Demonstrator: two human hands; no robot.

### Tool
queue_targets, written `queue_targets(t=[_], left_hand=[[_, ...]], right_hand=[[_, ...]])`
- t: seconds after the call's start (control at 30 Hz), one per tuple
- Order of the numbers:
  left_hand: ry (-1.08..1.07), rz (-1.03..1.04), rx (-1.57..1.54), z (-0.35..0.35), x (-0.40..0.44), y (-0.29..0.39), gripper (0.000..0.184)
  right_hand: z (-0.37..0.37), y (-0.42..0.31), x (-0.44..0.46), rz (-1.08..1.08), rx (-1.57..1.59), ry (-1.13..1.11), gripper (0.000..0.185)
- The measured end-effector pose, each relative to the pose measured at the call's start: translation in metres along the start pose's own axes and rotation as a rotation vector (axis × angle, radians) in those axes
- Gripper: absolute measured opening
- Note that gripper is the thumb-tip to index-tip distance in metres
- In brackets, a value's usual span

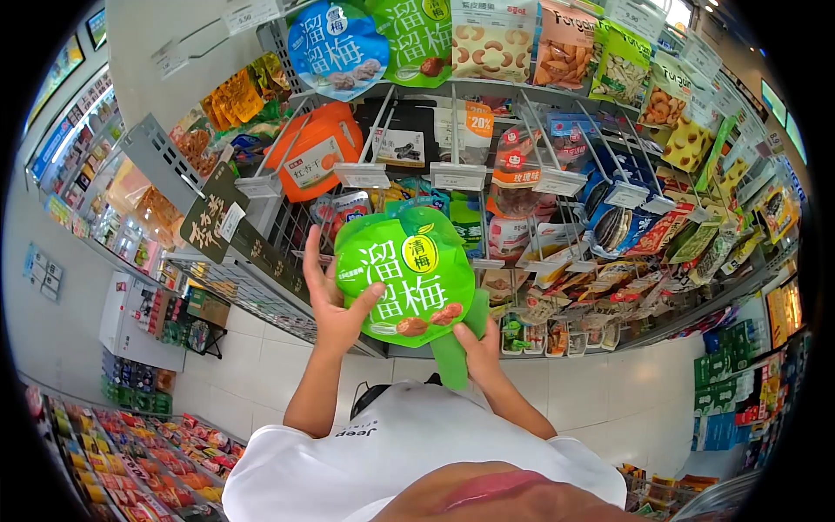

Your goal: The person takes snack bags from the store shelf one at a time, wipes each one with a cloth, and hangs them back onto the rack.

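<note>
A round green bag of dried plums (400,283) is held up in front of my chest, its printed front facing me. My left hand (335,300) grips its left edge, with the thumb over the front and the other fingers partly behind. At the lower right of the bag, my right hand (477,348) is closed on a limp plain green piece (450,358), which looks like cloth and hangs below the bag. Its thumb lies close to the bag's edge. The right fingers are mostly hidden behind the green piece.
Ahead stands a snack rack with hanging hooks, an orange pouch (315,152), a blue bag (337,48) and another green bag (410,39) above. Price tags (458,177) stick out towards me. Packed shelves (139,452) stand at the lower left. Pale floor tiles (609,391) lie below.
</note>
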State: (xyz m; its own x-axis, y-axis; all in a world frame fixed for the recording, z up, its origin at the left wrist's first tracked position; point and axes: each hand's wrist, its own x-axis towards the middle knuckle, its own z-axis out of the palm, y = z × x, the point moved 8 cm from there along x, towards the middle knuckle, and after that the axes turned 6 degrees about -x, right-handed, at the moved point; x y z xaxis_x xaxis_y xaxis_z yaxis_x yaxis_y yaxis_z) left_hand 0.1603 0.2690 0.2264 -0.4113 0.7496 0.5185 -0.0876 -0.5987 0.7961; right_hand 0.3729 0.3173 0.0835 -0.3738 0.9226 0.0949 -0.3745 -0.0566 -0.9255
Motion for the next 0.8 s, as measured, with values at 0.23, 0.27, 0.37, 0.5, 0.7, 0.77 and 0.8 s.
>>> queue_targets(t=[0.23, 0.27, 0.37, 0.5, 0.7, 0.77, 0.8], left_hand=[[0.023, 0.261, 0.222, 0.008, 0.073, 0.080, 0.063], [0.003, 0.271, 0.176, 0.021, 0.086, 0.091, 0.066], [-0.057, 0.240, 0.051, 0.042, 0.125, 0.097, 0.063], [-0.127, 0.255, -0.002, 0.063, 0.159, 0.095, 0.059], [-0.131, 0.294, -0.011, 0.080, 0.178, 0.095, 0.058], [-0.143, 0.295, -0.010, 0.083, 0.183, 0.093, 0.059], [-0.147, 0.298, -0.004, 0.084, 0.185, 0.092, 0.059]], right_hand=[[-0.024, 0.009, -0.002, 0.005, -0.091, -0.037, 0.035], [-0.030, 0.013, -0.003, 0.022, -0.081, -0.016, 0.034], [-0.050, 0.019, -0.006, 0.059, -0.091, 0.027, 0.032], [-0.077, 0.023, -0.009, 0.119, -0.102, 0.129, 0.029], [-0.108, 0.030, -0.013, 0.101, -0.130, 0.231, 0.029], [-0.113, 0.030, -0.012, 0.098, -0.132, 0.253, 0.029], [-0.114, 0.030, -0.014, 0.102, -0.138, 0.261, 0.029]])
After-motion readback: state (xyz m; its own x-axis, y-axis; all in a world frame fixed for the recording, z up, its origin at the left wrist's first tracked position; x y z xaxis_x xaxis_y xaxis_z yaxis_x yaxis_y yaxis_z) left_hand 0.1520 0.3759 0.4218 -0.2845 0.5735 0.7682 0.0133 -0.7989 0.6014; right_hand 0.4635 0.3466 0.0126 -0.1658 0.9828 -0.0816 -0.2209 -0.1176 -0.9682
